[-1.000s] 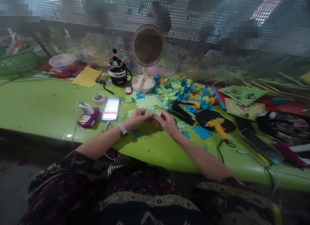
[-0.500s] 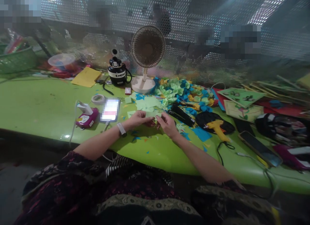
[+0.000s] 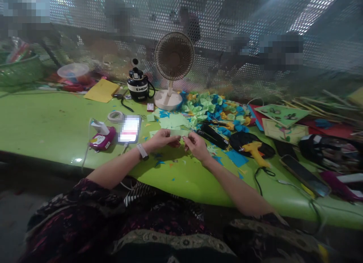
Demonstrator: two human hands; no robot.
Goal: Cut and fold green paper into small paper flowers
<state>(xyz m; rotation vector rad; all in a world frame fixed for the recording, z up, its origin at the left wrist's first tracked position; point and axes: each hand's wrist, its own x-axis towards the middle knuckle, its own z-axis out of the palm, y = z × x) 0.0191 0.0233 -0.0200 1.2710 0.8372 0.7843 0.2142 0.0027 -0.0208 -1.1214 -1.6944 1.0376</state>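
My left hand [image 3: 165,139] pinches a small piece of light green paper [image 3: 176,133] above the table. Close beside it, my right hand [image 3: 195,145] pinches the right end of the same paper between thumb and finger. Just beyond the hands lie flat light green paper sheets [image 3: 174,120]. A heap of green, blue and yellow folded paper pieces [image 3: 208,108] spreads behind and to the right. A black stapler [image 3: 214,135] rests to the right of my right hand. Small blue and orange scraps are strewn below the hands.
A white fan [image 3: 174,57] and a black bottle [image 3: 138,87] stand at the back. Left are a lit phone [image 3: 129,129], a tape roll [image 3: 115,116] and a purple pouch [image 3: 104,138]. Right are a yellow glue gun [image 3: 254,151], its cord, and a dark phone [image 3: 305,175].
Both hands stay almost in place, holding the green paper. The whole view has shifted very slightly, with the table objects a little lower.
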